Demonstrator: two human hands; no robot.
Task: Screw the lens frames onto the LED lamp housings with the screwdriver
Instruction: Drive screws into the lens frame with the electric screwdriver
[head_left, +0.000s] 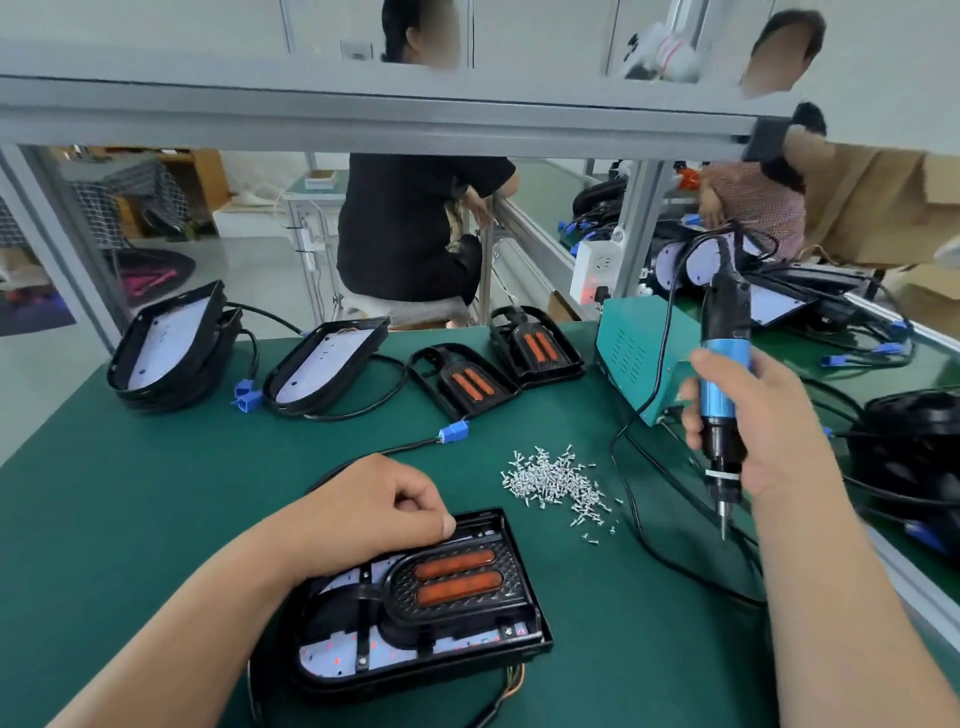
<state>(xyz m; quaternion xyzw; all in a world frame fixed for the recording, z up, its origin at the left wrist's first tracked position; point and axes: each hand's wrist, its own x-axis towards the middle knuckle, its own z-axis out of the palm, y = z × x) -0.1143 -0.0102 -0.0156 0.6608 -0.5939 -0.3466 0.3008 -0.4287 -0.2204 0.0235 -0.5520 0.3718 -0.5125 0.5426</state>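
At six o'clock, the lens frame (457, 582) sits in the LED lamp housing (540, 633). The left hand (384, 512) rests curled on its twelve-o'clock rim, grip unclear. At three o'clock, the right hand (763, 421) clamps the electric screwdriver (723, 317), tip down.

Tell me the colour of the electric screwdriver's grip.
Blue, on the electric screwdriver held by the right hand; head view.

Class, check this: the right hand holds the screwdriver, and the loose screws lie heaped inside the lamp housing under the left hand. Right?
No. The head view shows the loose screws heaped on the green mat beside the lamp housing under the left hand; the right hand holds the screwdriver.
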